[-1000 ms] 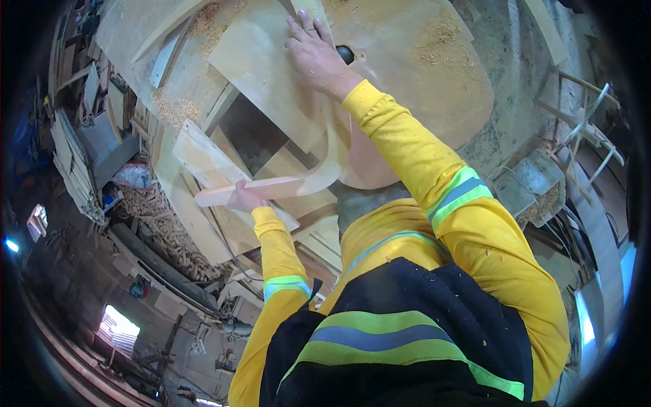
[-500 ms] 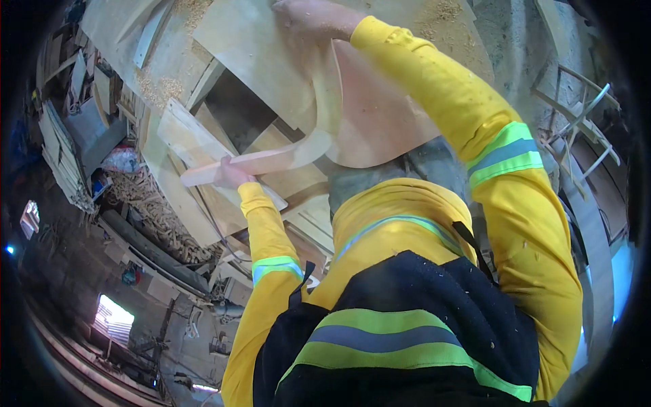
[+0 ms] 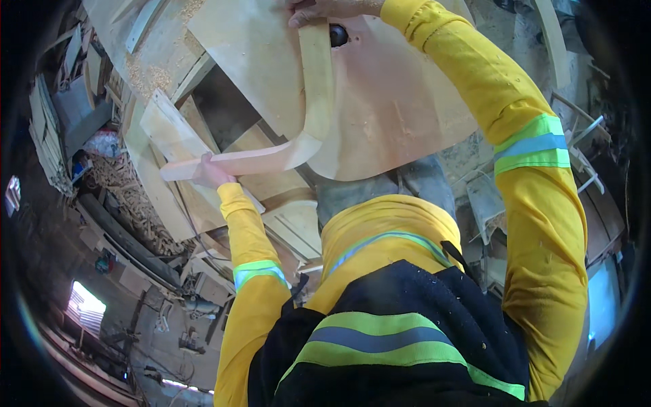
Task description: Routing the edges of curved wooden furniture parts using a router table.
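Note:
My left hand (image 3: pixel 212 174) grips the lower arm of a pale, bent wooden piece (image 3: pixel 314 95), near its left end, over some boards. The piece curves upward to my right hand (image 3: pixel 319 9), whose fingers are closed round its upper end at the top of the view. Beside that end, a dark round opening or knob (image 3: pixel 338 35) shows in a pinkish-tan plywood panel (image 3: pixel 393 95). My right fingertips are partly hidden at the image's edge.
Loose boards (image 3: pixel 173 129) and wood shavings (image 3: pixel 154 74) lie on the left of the work surface. Offcuts (image 3: pixel 146 210) are piled below at the left. A light-coloured frame (image 3: pixel 588 132) and a grey bin (image 3: pixel 485 203) with shavings stand at the right.
My right hand has moved forward to the top of the bent piece, and my right arm reaches farther out. The whole scene sits higher and farther left in the view.

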`<state>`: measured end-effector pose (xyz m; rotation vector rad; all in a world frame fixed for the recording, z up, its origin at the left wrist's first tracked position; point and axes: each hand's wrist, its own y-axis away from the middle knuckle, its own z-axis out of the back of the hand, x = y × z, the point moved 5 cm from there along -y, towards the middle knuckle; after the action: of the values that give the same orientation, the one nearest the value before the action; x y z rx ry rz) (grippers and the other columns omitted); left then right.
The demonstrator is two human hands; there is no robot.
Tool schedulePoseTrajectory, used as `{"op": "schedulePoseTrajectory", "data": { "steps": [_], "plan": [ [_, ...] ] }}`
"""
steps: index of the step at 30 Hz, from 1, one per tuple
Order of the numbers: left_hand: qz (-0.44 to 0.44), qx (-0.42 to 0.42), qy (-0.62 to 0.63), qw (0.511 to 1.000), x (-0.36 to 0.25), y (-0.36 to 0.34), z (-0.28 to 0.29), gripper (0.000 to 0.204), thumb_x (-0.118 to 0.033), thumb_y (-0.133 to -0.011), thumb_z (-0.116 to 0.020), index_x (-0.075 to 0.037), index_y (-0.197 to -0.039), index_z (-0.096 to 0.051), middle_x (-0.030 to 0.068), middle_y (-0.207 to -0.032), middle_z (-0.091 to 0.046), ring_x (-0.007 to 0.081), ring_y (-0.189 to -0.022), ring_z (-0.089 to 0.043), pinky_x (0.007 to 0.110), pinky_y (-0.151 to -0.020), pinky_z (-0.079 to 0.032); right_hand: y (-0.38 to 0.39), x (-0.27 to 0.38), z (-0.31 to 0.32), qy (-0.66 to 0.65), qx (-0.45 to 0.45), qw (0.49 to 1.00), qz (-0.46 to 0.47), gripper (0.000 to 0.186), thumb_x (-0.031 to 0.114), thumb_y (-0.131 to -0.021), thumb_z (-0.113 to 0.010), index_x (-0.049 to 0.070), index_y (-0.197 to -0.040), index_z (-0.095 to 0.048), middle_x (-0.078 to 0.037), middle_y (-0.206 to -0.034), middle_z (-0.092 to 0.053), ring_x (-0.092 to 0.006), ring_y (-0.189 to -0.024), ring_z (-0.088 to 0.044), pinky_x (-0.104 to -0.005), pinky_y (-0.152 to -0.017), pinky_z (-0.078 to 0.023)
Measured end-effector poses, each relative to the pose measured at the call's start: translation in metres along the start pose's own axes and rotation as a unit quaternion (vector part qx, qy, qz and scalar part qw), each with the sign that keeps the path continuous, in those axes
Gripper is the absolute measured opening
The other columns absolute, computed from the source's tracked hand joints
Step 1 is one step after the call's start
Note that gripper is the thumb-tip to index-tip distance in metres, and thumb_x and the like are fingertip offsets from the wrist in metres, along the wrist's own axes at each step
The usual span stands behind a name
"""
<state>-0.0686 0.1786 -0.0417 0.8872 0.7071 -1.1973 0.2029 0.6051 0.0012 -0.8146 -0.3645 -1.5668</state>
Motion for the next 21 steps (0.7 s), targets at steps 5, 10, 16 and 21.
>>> {"op": "schedulePoseTrajectory", "data": {
  "steps": [5, 10, 16, 21],
  "plan": [
    [-0.005, -0.014, -0.005, 1.000, 0.001, -0.003, -0.001, 0.050, -0.002, -0.071, -0.070, 0.017, -0.111, -0.047, 0.0277, -0.108, -0.060, 0.0370, -0.091, -0.065, 0.048, -0.080, -0.056, -0.007, -0.014, 0.001, 0.016, 0.024, 0.999, 0.023, 0.021, 0.030, -0.087, -0.070, 0.013, -0.100, -0.071, -0.010, -0.120, -0.063, -0.0412, -0.137, -0.040, -0.0545, -0.115, -0.028],
    [-0.013, -0.012, -0.009, 1.000, -0.014, 0.021, -0.011, 0.044, -0.002, -0.070, -0.069, 0.019, -0.106, -0.053, 0.0268, -0.104, -0.061, 0.0375, -0.088, -0.065, 0.048, -0.078, -0.056, -0.011, -0.026, 0.004, 0.006, 0.045, 0.997, 0.070, 0.019, 0.030, -0.087, -0.071, 0.016, -0.100, -0.071, -0.008, -0.123, -0.063, -0.0382, -0.136, -0.043, -0.0523, -0.112, -0.032],
    [-0.006, -0.013, -0.002, 1.000, -0.019, 0.026, -0.013, 0.040, -0.002, -0.070, -0.070, 0.020, -0.101, -0.057, 0.0260, -0.102, -0.062, 0.0371, -0.085, -0.066, 0.047, -0.077, -0.057, -0.013, -0.036, 0.003, 0.012, 0.007, 0.997, 0.079, 0.021, 0.032, -0.088, -0.071, 0.014, -0.099, -0.071, -0.008, -0.123, -0.064, -0.0400, -0.135, -0.044, -0.0520, -0.112, -0.034],
    [-0.006, -0.017, -0.010, 1.000, -0.010, 0.015, -0.011, 0.038, -0.001, -0.070, -0.070, 0.020, -0.098, -0.057, 0.0257, -0.102, -0.063, 0.0366, -0.086, -0.066, 0.046, -0.077, -0.057, -0.022, -0.045, 0.001, 0.035, 0.037, 0.995, 0.080, 0.023, 0.033, -0.088, -0.071, 0.012, -0.099, -0.072, -0.010, -0.124, -0.064, -0.0416, -0.136, -0.044, -0.0519, -0.113, -0.034]
  ]
}}
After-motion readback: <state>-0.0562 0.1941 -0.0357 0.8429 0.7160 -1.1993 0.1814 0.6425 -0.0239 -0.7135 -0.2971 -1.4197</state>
